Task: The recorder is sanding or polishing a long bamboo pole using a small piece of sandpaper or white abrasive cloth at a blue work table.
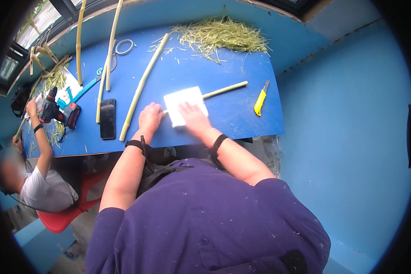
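Observation:
My left hand (150,118) is closed around the near end of a thin greenish-yellow bamboo stick (226,90) on the blue table. A white sheet (176,101), cloth or paper, lies across the middle of that stick and hides part of it. On top of the sheet my right hand (194,119) rests, slightly blurred, with fingers laid flat. The stick's far end sticks out to the right of the sheet. Left of my hands lies a longer bamboo stick (143,85). A yellow utility knife (260,101) with its blade out lies to the right.
Plant shavings (226,36) are heaped at the table's (242,123) back. Further left are a black phone (108,119), more bamboo sticks (80,50), a tape roll (124,47), a blue-handled saw (86,89) and a cordless drill (59,112). A seated person (45,182) works at the far left.

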### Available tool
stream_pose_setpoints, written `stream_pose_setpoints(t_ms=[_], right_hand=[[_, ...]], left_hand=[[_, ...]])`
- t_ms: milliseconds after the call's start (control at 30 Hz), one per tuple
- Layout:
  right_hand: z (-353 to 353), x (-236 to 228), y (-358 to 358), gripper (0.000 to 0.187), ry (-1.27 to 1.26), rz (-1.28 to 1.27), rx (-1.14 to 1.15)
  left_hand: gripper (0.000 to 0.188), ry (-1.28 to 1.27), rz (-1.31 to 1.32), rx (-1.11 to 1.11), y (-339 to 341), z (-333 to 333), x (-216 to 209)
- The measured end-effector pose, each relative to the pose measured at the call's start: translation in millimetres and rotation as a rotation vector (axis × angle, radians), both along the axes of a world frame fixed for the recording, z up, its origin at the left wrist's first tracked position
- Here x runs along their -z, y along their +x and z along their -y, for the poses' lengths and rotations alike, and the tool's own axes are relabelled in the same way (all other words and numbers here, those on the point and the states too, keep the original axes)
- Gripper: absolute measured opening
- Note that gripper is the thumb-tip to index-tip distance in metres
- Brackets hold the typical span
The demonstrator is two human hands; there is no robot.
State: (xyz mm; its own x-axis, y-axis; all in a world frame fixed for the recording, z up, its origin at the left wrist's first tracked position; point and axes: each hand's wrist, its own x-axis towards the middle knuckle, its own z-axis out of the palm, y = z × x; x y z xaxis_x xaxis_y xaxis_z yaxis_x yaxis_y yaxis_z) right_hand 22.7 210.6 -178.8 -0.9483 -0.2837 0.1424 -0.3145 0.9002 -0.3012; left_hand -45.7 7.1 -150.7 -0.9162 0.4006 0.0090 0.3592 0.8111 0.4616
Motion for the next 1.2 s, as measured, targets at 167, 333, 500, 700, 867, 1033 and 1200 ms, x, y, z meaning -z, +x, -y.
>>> stream_pose_setpoints(t_ms=[167, 333, 500, 700, 867, 1033, 1200], right_hand=[[-124, 29, -7, 0.061, 0.171, -0.150, 0.400], [-150, -2, -20, 0.065, 0.015, 0.019, 0.571], [-152, 0, -15, 0.066, -0.248, -0.161, 0.595], [-150, -11, -12, 0.065, -0.502, -0.258, 0.641], [-137, -24, -8, 0.063, -0.565, -0.246, 0.651], [-118, -27, -2, 0.064, -0.627, -0.169, 0.557], [-104, -30, 6, 0.065, -0.594, -0.146, 0.515]], left_hand=[[0.014, -0.114, -0.075, 0.078, 1, -4, -1], [0.015, -0.098, -0.066, 0.078, -1, 3, 7], [0.016, 0.151, 0.062, 0.006, -7, 13, 0], [0.013, 0.639, 0.502, -0.188, -22, 36, 3], [0.014, 0.856, 0.767, -0.331, -15, 30, -13], [0.019, 0.462, 0.942, 0.050, -5, 6, -19], [0.017, 0.019, 0.453, 0.345, -5, -33, -23]])
